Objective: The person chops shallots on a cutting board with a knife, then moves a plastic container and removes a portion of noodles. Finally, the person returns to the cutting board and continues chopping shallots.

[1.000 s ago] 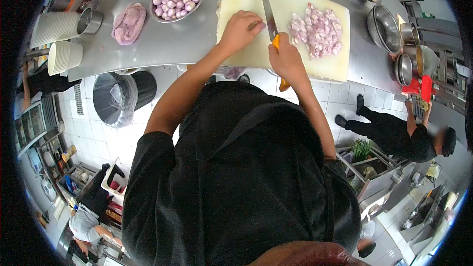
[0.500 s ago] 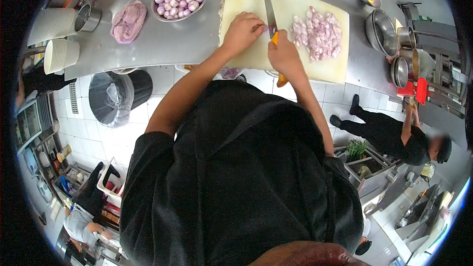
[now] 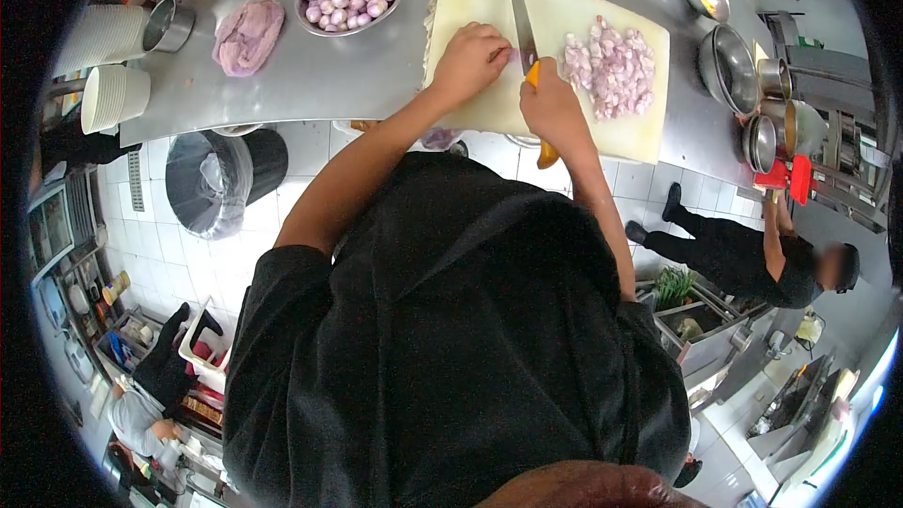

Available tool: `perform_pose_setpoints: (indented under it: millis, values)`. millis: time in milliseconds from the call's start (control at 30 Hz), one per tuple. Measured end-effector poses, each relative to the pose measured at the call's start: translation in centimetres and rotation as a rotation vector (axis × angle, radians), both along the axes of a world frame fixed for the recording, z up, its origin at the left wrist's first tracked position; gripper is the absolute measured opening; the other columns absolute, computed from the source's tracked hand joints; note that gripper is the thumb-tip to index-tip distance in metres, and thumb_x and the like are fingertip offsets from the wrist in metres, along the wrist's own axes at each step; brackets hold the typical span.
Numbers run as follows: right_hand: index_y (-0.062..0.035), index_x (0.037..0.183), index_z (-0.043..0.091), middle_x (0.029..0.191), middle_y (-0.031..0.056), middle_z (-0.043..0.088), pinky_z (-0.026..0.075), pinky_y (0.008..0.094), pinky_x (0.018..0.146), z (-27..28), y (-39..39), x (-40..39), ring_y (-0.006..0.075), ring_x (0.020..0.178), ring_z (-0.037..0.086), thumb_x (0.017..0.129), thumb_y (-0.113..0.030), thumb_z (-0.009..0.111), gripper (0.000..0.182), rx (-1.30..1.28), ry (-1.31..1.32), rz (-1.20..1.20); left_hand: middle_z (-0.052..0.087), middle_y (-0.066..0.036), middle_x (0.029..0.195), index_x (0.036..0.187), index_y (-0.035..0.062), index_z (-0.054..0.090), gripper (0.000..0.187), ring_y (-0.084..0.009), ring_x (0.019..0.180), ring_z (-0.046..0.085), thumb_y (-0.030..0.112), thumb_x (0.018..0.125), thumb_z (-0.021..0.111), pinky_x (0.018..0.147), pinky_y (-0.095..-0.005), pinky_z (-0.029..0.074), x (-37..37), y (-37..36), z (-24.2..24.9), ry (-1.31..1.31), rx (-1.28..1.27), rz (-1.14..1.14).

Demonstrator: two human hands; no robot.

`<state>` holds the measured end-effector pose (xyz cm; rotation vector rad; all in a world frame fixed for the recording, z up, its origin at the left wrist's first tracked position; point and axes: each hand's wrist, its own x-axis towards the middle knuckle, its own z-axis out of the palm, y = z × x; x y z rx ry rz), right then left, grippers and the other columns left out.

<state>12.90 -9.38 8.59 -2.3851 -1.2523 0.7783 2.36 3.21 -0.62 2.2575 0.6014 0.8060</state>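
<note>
On the white cutting board (image 3: pixel 475 0), my right hand (image 3: pixel 555 108) grips the orange handle of a long knife (image 3: pixel 519 14), whose blade points away from me. My left hand (image 3: pixel 470 64) is just left of the blade, fingers curled and pressed on a small purple shallot piece (image 3: pixel 513 55), mostly hidden by the fingertips. To the right of the knife lies a pile of chopped shallots (image 3: pixel 611 71). A metal bowl (image 3: pixel 303 14) full of peeled whole shallots stands beyond the board's left side.
A crumpled pinkish bag (image 3: pixel 248 35) lies on the steel table (image 3: pixel 348 75). Stacked white tubs (image 3: pixel 115 99) stand left, metal bowls (image 3: pixel 729 66) right. A lined bin (image 3: pixel 209 186) is below the table. One person (image 3: pixel 743 249) stands right, another (image 3: pixel 141 419) lower left.
The knife and my right hand have shifted slightly right and toward me, the blade now a little farther from my left fingertips. The whole view has also shifted slightly.
</note>
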Motion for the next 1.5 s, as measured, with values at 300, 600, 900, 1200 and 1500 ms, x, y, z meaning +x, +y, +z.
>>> perform_pose_setpoints:
  millis: [300, 600, 900, 1200, 1500]
  values:
    - [0.0029, 0.111, 0.041, 0.090, 0.0368, 0.065, 0.051, 0.0589, 0.079, 1.0, 0.7, 0.3, 0.0533, 0.086, 0.065, 0.092, -0.013, 0.051, 0.026, -0.078, 0.081, -0.029, 0.068, -0.010, 0.094, 0.092, 0.0053, 0.072, 0.013, -0.0319, 0.093, 0.061, 0.016, 0.087, 0.066, 0.087, -0.0417, 0.049, 0.1, 0.1, 0.0, -0.008, 0.021, 0.005]
    - [0.0028, 0.110, 0.041, 0.085, 0.0372, 0.064, 0.050, 0.0602, 0.077, 1.5, 0.4, -0.6, 0.0539, 0.083, 0.064, 0.092, -0.013, 0.051, 0.026, -0.050, 0.001, 0.010, 0.067, -0.010, 0.093, 0.091, 0.0049, 0.072, 0.012, -0.0315, 0.093, 0.060, 0.013, 0.088, 0.064, 0.088, -0.0412, 0.048, 0.1, 0.1, 0.3, 0.036, 0.020, 0.003]
    - [0.0042, 0.110, 0.041, 0.087, 0.0373, 0.064, 0.050, 0.0589, 0.080, 0.9, 0.7, -0.7, 0.0536, 0.085, 0.064, 0.090, -0.012, 0.052, 0.028, -0.032, 0.019, -0.010, 0.066, -0.010, 0.090, 0.089, 0.0050, 0.071, 0.010, -0.0314, 0.092, 0.060, 0.012, 0.086, 0.064, 0.087, -0.0417, 0.048, 0.2, 0.1, -0.1, 0.003, 0.040, 0.003]
    - [0.0040, 0.113, 0.040, 0.086, 0.0357, 0.064, 0.050, 0.0584, 0.078, -0.3, 0.7, -0.8, 0.0541, 0.085, 0.063, 0.093, -0.014, 0.052, 0.029, -0.010, -0.004, 0.000, 0.067, -0.010, 0.090, 0.090, 0.0050, 0.073, 0.011, -0.0308, 0.091, 0.061, 0.012, 0.085, 0.066, 0.085, -0.0413, 0.049, 0.1, 0.1, -0.2, -0.008, 0.052, 0.016]
    - [0.0035, 0.112, 0.040, 0.088, 0.0368, 0.064, 0.049, 0.0593, 0.078, 0.5, 1.0, -1.2, 0.0543, 0.086, 0.063, 0.090, -0.013, 0.053, 0.030, -0.049, 0.005, -0.002, 0.068, -0.010, 0.094, 0.091, 0.0041, 0.073, 0.011, -0.0307, 0.093, 0.061, 0.012, 0.085, 0.067, 0.087, -0.0405, 0.049, 0.0, -0.1, 0.0, -0.006, 0.027, 0.022]
